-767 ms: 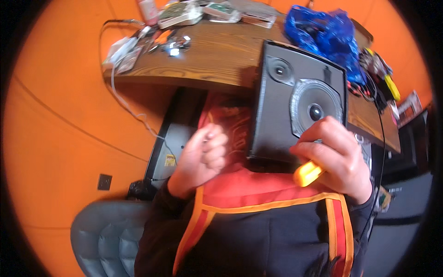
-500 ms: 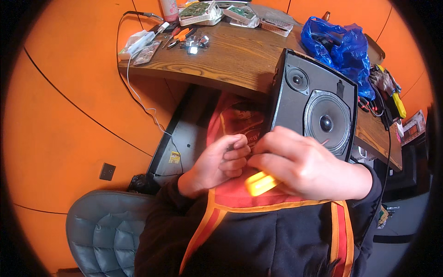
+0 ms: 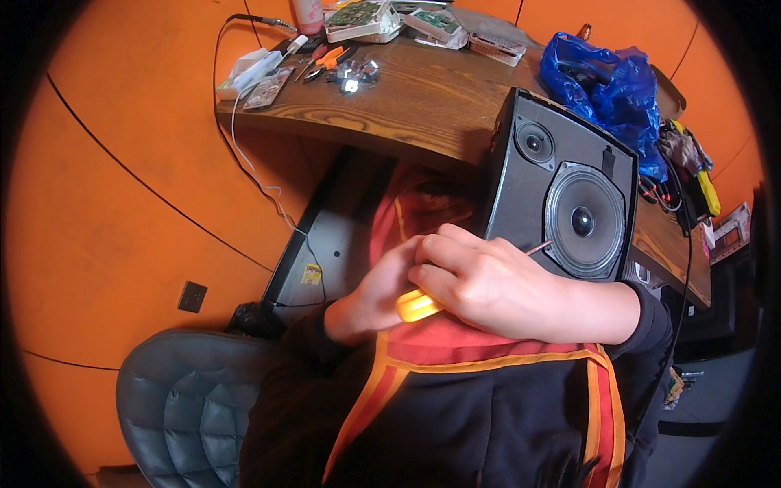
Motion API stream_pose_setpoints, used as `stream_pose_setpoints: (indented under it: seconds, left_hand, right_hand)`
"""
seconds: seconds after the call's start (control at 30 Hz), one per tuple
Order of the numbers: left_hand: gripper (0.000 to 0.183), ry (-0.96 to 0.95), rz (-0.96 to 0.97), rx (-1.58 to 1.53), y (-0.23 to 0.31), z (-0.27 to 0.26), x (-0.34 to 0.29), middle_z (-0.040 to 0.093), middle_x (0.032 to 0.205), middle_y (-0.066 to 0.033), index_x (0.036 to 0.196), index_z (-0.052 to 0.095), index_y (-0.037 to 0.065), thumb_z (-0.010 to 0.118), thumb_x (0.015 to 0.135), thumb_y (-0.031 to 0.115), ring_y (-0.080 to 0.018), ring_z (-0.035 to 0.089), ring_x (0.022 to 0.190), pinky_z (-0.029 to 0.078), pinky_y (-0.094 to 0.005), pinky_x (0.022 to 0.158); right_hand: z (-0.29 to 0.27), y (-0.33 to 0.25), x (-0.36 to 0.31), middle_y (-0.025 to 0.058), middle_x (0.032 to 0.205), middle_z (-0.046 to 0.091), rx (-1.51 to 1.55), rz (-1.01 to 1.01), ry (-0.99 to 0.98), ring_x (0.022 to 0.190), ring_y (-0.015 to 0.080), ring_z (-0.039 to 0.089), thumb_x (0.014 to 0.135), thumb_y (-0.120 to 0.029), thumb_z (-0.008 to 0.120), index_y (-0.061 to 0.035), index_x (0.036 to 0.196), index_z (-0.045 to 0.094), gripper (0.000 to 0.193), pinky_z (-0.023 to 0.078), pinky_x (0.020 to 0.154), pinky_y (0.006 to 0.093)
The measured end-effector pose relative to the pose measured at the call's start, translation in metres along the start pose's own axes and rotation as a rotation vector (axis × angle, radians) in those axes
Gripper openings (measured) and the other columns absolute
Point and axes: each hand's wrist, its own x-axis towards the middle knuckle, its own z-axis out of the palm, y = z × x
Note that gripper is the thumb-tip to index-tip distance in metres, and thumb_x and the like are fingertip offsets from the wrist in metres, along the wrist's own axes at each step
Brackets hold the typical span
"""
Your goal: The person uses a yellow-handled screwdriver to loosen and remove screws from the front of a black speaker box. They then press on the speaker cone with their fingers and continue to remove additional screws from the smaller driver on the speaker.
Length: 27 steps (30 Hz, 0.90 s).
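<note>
My right hand (image 3: pixel 496 285) is closed around a screwdriver (image 3: pixel 417 306). Its yellow handle sticks out below my fingers, and the thin shaft points up and right past the knuckles, in front of the speaker. My left hand (image 3: pixel 370 297) meets the fingertips of my right hand; its fingers are curled and partly covered, so what they pinch, if anything, is hidden. Just beyond my hands a black speaker box (image 3: pixel 508 171) leans tilted against the table edge. On its front are a small round driver (image 3: pixel 534 142) and a larger one (image 3: pixel 583 221).
The wooden table (image 3: pixel 407 102) carries circuit boards (image 3: pixel 362 20), orange-handled pliers (image 3: pixel 329 58) and a blue plastic bag (image 3: pixel 602 85). Gloves (image 3: pixel 682 149) lie at the right. A cable (image 3: pixel 244 167) hangs down at the left. Beside me stands a grey padded chair (image 3: pixel 191 398).
Both hands have come together. My right hand has shifted left with the screwdriver, whose shaft now shows more plainly. The whole view has moved slightly.
</note>
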Motion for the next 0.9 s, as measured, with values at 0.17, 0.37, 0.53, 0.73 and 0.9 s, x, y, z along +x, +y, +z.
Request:
stream_pose_setpoints:
  seconds: [0.17,0.37,0.53,0.73,0.9]
  left_hand:
    - [0.026,0.205,0.173,0.401,-0.004,0.011,-0.011,0.058,0.096,-0.0043,0.102,0.052,0.01,0.038,0.097,0.031,-0.0153,0.059,0.089,0.049,-0.0286,0.078]
    - [0.033,-0.245,-0.003,-0.477,0.041,-0.034,0.032,0.036,0.057,0.0067,0.068,0.042,0.015,0.044,0.097,0.03,-0.0051,0.031,0.044,0.024,-0.0203,0.037]
    - [0.037,0.37,1.049,1.156,0.158,-0.073,0.133,0.043,0.052,-0.001,0.069,0.048,0.006,0.042,0.098,0.029,-0.0155,0.04,0.042,0.03,-0.029,0.042]
    - [0.028,0.794,0.912,2.374,0.212,-0.123,0.206,0.062,0.072,-0.0189,0.085,0.059,0.003,0.05,0.092,0.028,-0.0366,0.062,0.072,0.049,-0.0469,0.062]
    - [0.028,0.538,1.077,2.559,0.215,-0.127,0.22,0.062,0.071,-0.0166,0.081,0.061,0.005,0.051,0.09,0.03,-0.0327,0.063,0.067,0.051,-0.0439,0.058]
  right_hand:
    - [-0.003,0.001,0.005,0.0094,0.081,0.05,-0.088,0.022,-0.007,0.08,0.0231,0.055,0.067,-0.006,0.058,0.0013,0.079,0.057,0.014,0.053,0.056,0.0286]
    - [-0.049,-0.012,-0.018,0.0082,0.082,0.055,-0.125,0.083,0.118,0.069,0.0223,0.055,0.064,-0.006,0.069,-0.0024,0.091,0.063,0.028,0.045,0.053,0.0307]
    - [-0.076,-0.028,-0.052,0.0112,0.076,0.059,-0.231,0.185,0.39,0.063,0.0229,0.056,0.064,-0.001,0.072,-0.0006,0.084,0.064,0.022,0.044,0.055,0.03]
    - [-0.076,-0.032,-0.091,0.0104,0.077,0.061,-0.215,0.419,0.526,0.068,0.0202,0.059,0.066,0.005,0.068,-0.002,0.084,0.064,0.02,0.045,0.058,0.028]
    - [-0.07,-0.032,-0.125,0.0092,0.075,0.06,-0.183,0.573,0.601,0.065,0.017,0.054,0.067,0.006,0.065,0.0007,0.082,0.063,0.016,0.04,0.056,0.0246]
